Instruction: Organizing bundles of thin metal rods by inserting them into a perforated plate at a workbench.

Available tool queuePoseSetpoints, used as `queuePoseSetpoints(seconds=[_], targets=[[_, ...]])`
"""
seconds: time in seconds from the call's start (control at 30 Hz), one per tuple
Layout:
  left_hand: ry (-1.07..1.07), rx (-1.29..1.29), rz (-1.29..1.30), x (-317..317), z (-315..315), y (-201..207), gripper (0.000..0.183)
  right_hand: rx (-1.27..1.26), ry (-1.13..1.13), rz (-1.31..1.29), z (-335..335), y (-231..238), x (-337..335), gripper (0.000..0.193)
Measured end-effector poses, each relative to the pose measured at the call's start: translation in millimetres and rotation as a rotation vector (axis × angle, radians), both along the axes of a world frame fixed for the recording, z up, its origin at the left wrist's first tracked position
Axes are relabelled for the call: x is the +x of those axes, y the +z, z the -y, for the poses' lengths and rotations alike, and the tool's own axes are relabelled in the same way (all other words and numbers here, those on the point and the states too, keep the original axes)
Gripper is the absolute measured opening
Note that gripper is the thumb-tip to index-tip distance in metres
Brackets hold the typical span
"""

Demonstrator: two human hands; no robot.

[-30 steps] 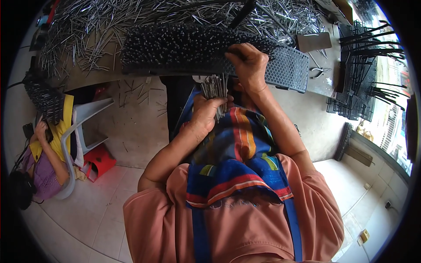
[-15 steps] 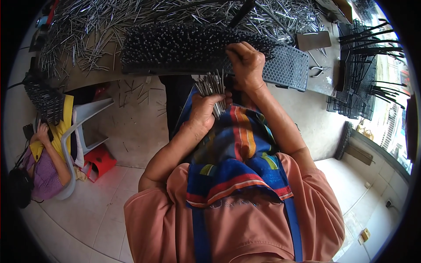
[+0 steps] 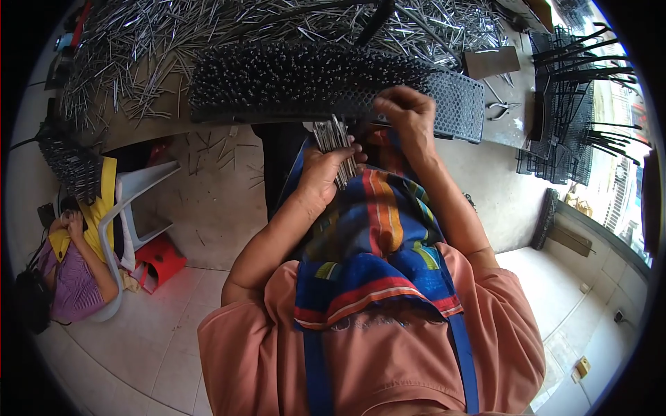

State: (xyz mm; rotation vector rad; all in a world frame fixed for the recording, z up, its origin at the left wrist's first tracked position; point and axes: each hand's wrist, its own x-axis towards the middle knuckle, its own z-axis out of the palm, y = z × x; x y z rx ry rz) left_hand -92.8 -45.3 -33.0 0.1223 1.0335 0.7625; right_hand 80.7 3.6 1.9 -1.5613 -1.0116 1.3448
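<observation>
My left hand [image 3: 320,173] is closed round a bundle of thin metal rods [image 3: 331,136], held upright in front of my apron, just short of the table edge. Beyond it stands a long black perforated tray [image 3: 459,107], its holes packed with upright dark rods [image 3: 277,76] from the left end to past the middle. At its right end the holes show bare. Over the near edge of the tray, right of the bundle, hovers my right hand [image 3: 413,118] with fingers curled in a pinch. Whatever sits between those fingertips is too small and blurred to name.
Loose metal rods [image 3: 139,48] lie heaped across the far table. Pliers [image 3: 501,107] and a brown flat piece [image 3: 491,62] lie right of the tray. Black racks [image 3: 565,104] stand at the far right. At left, another person [image 3: 80,270] sits by a grey chair [image 3: 114,215].
My right hand has drawn back toward me and slightly right, from above the tray's rods to its near edge. My left hand keeps the bundle in nearly the same place.
</observation>
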Motion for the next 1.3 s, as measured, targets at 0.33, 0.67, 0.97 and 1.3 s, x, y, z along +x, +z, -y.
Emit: queuePoseSetpoints(seconds=[0.33,0.67,0.97,1.3], targets=[[0.014,0.048,0.016,10,1,0,0.027,0.606,-0.054,0.326,-17,-23,-6,0.012],[0.001,0.116,0.007,11,1,0,0.024,0.622,0.026,0.641,-24,-8,-13,0.011],[-0.019,0.022,0.052,10,-1,1,0.022,0.668,0.233,0.924,-38,-8,-16,0.011],[-0.105,0.110,0.139,13,-1,9,0.024,-0.210,0.178,0.072,18,5,7,0.015]])
